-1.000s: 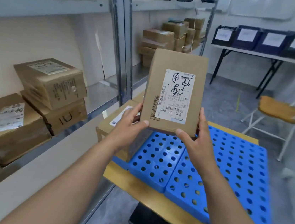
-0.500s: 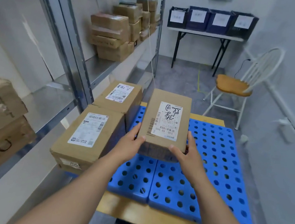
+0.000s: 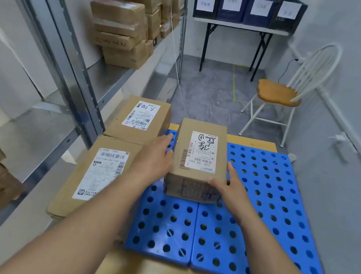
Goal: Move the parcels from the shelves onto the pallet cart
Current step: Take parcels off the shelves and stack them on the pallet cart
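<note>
Small brown cardboard parcel [image 3: 199, 159] sits on the blue perforated plastic pallet [image 3: 270, 193]. My left hand [image 3: 154, 158] and right hand [image 3: 227, 188] lie flat against its sides, fingers straight. Risk: shoving it left traps my left fingers against the neighbouring brown labelled carton [image 3: 139, 120].

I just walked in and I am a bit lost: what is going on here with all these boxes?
A person is setting a labelled parcel on the blue pallet of the cart, with the left hand and right hand pressed against its two sides. It appears to rest on the pallet already. A near parcel and a far parcel lie along the pallet's left edge, and stacked parcels sit on the shelf.
</note>
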A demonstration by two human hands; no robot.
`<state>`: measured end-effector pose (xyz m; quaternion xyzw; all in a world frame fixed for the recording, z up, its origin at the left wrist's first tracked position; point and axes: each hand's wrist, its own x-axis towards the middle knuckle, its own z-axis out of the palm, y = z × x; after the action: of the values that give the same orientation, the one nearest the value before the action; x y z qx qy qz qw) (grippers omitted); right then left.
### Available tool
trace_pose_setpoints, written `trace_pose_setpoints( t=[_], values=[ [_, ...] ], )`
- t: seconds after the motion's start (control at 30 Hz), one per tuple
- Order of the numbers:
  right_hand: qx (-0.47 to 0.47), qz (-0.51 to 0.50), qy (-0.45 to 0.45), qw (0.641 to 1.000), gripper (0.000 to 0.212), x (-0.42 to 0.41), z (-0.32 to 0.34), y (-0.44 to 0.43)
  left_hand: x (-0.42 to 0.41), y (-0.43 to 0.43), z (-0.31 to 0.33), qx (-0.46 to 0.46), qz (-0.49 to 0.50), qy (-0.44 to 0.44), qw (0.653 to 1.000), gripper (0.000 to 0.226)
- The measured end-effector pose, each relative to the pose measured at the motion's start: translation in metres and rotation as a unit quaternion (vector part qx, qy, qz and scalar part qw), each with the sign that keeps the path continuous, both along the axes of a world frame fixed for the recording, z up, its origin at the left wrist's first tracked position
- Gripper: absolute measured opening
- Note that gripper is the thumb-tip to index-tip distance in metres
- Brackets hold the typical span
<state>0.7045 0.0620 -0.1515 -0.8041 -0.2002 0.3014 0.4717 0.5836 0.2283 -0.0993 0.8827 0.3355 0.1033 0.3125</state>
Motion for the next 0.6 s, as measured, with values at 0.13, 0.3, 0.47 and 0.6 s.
trace_pose_setpoints(
  t=[0.13, 0.3, 0.47, 0.6],
  values=[
    [-0.004, -0.002, 0.0, 1.0, 0.075, 0.008, 0.002, 0.019, -0.002, 0.059, -0.01, 0.111, -0.001, 0.076, 0.991, 0.044],
    [-0.008, -0.01, -0.005, 1.0, 0.075, 0.016, 0.004, 0.045, -0.007, 0.091, -0.024, 0.147, -0.018, 0.168, 0.975, 0.044],
    [0.005, -0.009, -0.001, 1.0, 0.073, 0.021, 0.004, 0.066, -0.009, 0.094, -0.029, 0.142, -0.023, 0.149, 0.978, 0.041],
    [-0.004, -0.015, -0.003, 1.0, 0.08, 0.024, 0.0, 0.073, -0.012, 0.096, -0.03, 0.129, -0.018, 0.138, 0.982, 0.041]
  ],
)
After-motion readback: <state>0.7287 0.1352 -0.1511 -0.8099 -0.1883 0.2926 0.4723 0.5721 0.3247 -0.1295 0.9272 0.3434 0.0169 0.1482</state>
